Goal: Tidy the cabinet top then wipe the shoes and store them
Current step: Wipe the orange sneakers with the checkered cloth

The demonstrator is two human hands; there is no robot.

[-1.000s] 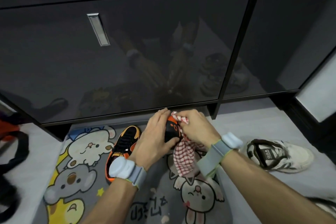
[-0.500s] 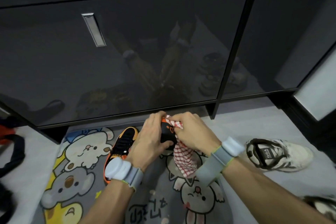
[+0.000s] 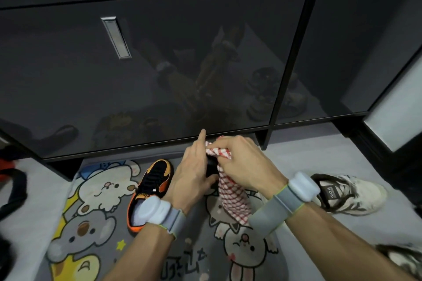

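Fingers (image 3: 225, 142) of the right hand (image 3: 249, 166) are curled over a red-and-white checked cloth (image 3: 233, 198), bunching its upper end against a black shoe (image 3: 210, 165) while the rest of the cloth hangs down toward the mat (image 3: 96, 189). The left hand (image 3: 194, 173) holds that shoe from the other side, its thumb against the near edge and its forefinger stuck out straight toward the cabinet (image 3: 182, 64); its other fingers are hidden behind the shoe. The black shoe is lifted above the mat, between the two hands and just in front of the cabinet's bottom edge. Only a dark sliver of it shows, so I cannot tell which way its toe points or how its long axis runs. Its partner, an orange shoe (image 3: 153, 187) with black laces, lies flat on the mat just left of the left hand, toe toward the cabinet and heel toward the person, partly covered by the left wristband (image 3: 157, 212). A white sneaker (image 3: 349, 191) sits on the grey floor to the right, behind the right wristband (image 3: 296, 189), lying crosswise with its toe to the right. Part of another shoe (image 3: 404, 258) shows at the bottom right corner. A black strap (image 3: 13, 189) lies at the far left. The cabinet front is dark and glossy, with a metal handle (image 3: 116, 37), and rises close behind both hands.
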